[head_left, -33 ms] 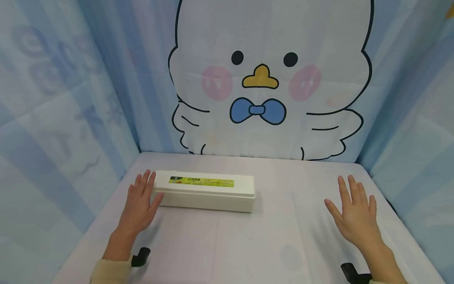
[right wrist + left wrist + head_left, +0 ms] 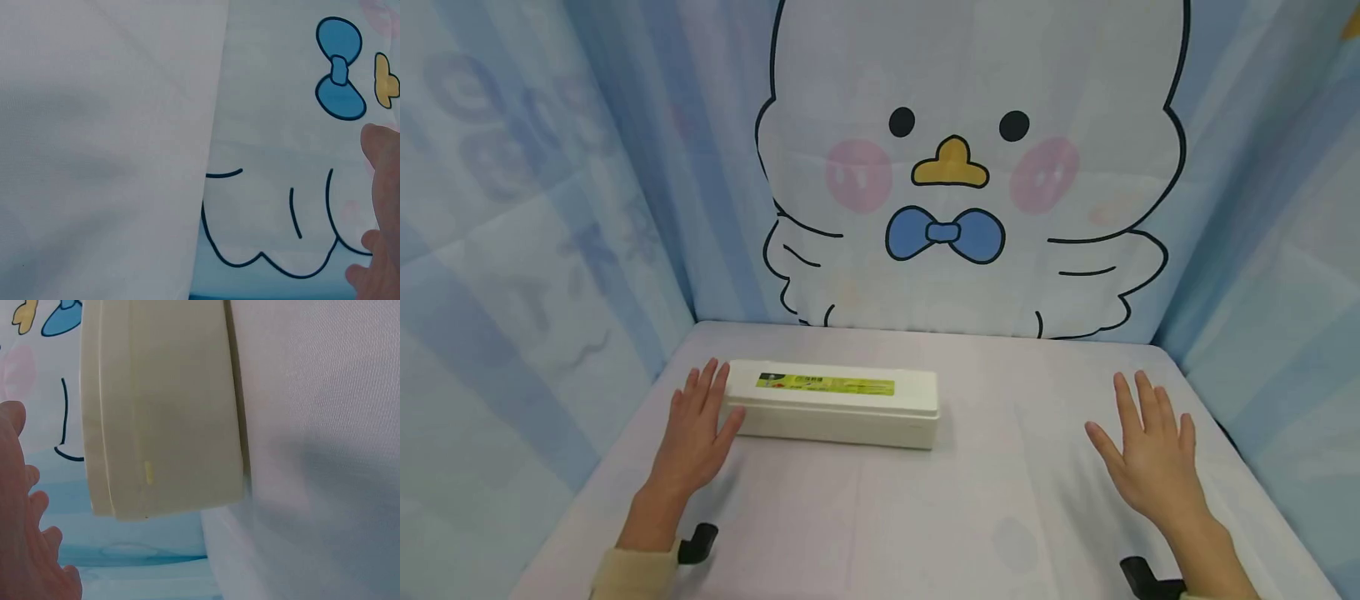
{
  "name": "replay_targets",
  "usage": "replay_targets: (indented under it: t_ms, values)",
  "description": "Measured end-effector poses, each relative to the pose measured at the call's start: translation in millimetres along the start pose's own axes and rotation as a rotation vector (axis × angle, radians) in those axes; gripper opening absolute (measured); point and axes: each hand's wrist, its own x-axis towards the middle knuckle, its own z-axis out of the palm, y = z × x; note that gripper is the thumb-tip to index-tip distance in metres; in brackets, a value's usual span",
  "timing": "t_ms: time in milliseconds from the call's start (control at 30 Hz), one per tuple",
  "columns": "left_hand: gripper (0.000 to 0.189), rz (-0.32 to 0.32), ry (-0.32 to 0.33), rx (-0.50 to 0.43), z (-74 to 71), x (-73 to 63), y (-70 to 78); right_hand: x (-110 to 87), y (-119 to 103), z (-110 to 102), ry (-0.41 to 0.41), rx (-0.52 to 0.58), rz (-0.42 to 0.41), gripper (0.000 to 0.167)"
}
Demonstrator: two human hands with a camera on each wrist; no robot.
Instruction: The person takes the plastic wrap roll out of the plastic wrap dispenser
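Observation:
A long cream-white box (image 2: 842,425) with a lid and a yellow-green label (image 2: 826,384) lies across the left half of the table. My left hand (image 2: 692,442) is at the box's left end, fingers spread and straight, overlapping its corner in the head view. In the left wrist view the hand (image 2: 28,531) shows at the left edge, with a gap between it and the box (image 2: 169,412). Over the right side of the table, my right hand (image 2: 1153,458) hovers palm down with fingers spread, holding nothing. Part of that hand (image 2: 384,250) appears in the right wrist view.
A white cloth covers the table (image 2: 865,517). Behind it hangs a blue and white curtain (image 2: 970,292) with a cartoon bird, and more curtain closes in both sides. Black wrist mounts (image 2: 698,543) sit on both wrists.

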Motion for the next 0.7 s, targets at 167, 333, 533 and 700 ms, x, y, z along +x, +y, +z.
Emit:
replay_targets:
  t_ms: [167,333,533,700]
  values:
    - [0.071,0.005,0.009,-0.001,-0.6,-1.8,-2.0,-3.5,-1.1,0.3,-0.017,0.013,0.006,0.078]
    - [0.07,0.022,0.031,-0.008,-1.9,-0.3,-3.9,-4.0,1.5,0.0,-0.027,0.009,0.022,0.079]
    - [0.07,0.033,0.029,-0.026,-2.2,3.6,-4.0,-1.6,3.0,-0.4,-0.027,0.003,0.025,0.08]
    - [0.07,0.026,0.035,-0.056,-0.4,5.3,-5.5,2.9,-1.8,1.6,-0.016,0.013,0.019,0.081]
